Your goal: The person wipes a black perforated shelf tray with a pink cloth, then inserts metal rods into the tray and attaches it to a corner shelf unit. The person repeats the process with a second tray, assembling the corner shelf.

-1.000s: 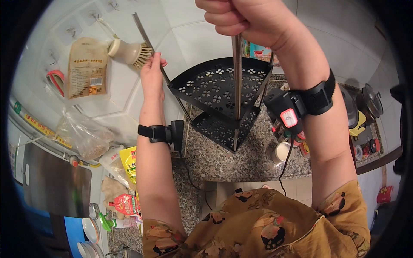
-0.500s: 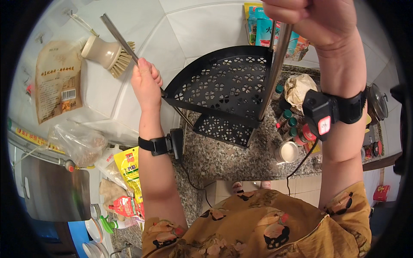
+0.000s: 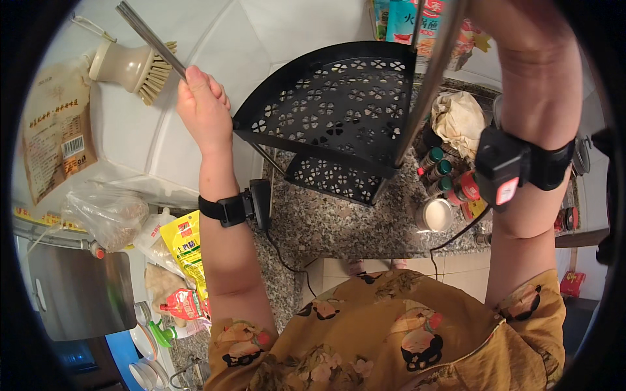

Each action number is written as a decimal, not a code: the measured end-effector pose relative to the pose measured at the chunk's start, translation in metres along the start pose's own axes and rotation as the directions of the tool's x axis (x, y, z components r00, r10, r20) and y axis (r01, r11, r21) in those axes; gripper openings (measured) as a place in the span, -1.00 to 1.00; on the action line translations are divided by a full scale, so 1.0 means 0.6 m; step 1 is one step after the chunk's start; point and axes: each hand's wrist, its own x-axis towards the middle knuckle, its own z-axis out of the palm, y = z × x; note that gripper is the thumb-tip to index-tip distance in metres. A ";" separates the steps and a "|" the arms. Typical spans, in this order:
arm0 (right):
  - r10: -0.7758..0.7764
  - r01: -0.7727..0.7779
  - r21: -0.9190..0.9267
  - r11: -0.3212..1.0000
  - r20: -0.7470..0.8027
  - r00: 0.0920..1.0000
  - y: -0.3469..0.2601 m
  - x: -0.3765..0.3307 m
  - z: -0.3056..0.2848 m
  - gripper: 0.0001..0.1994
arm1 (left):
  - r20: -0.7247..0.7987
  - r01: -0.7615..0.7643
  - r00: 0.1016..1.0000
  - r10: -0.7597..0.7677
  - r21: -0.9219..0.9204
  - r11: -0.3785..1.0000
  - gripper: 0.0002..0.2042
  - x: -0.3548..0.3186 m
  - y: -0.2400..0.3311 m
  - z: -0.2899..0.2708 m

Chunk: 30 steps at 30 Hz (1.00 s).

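A black quarter-round corner shelf rack [image 3: 326, 111] with silver metal poles stands in front of me, its tiers pierced with clover-shaped holes. My left hand [image 3: 204, 111] is closed around the silver pole at its left. At the top right, my right hand [image 3: 531, 23] is beside the upper end of the front pole; the picture's edge cuts off its fingers. A smaller lower tier [image 3: 336, 179] shows beneath the large one, above the speckled stone counter [image 3: 326, 228]. Whether the rack's feet touch the counter is hidden.
Right of the rack are green-capped bottles [image 3: 438, 171], a jar of white powder [image 3: 435, 215] and a crumpled cloth-like bundle [image 3: 458, 124]. Colourful packets [image 3: 417, 29] lean at the back. A brush [image 3: 134, 68] and brown packet [image 3: 59, 130] hang on the left wall.
The rack and both hands have shifted up and left in the picture, as has the background behind them. My right hand's fingers, earlier seen wrapped at the pole, have left the frame.
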 end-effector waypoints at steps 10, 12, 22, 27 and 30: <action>-0.034 -0.005 -0.190 0.982 -0.202 0.979 -0.008 -0.008 0.000 -0.69 | -0.143 0.051 0.989 -0.019 0.219 0.974 -0.62 -0.040 0.051 0.022; -0.012 -0.038 -0.213 0.976 -0.231 0.973 -0.039 -0.015 -0.025 -0.67 | -0.017 0.125 0.992 -0.125 0.039 0.991 -0.62 -0.054 0.066 0.041; 0.052 -0.158 -0.312 0.937 -0.320 0.946 -0.014 0.000 -0.011 -0.67 | 0.029 0.091 0.995 -0.093 0.049 0.995 -0.61 -0.059 0.049 0.021; 0.011 -0.154 -0.416 0.896 -0.327 0.945 -0.016 -0.005 -0.007 -0.66 | -0.059 0.128 0.991 -0.122 0.110 0.986 -0.63 -0.058 0.056 0.029; -0.018 -0.145 -0.481 0.864 -0.318 0.948 -0.023 -0.009 -0.007 -0.62 | 0.017 0.103 0.994 -0.105 0.087 0.991 -0.65 -0.055 0.046 0.013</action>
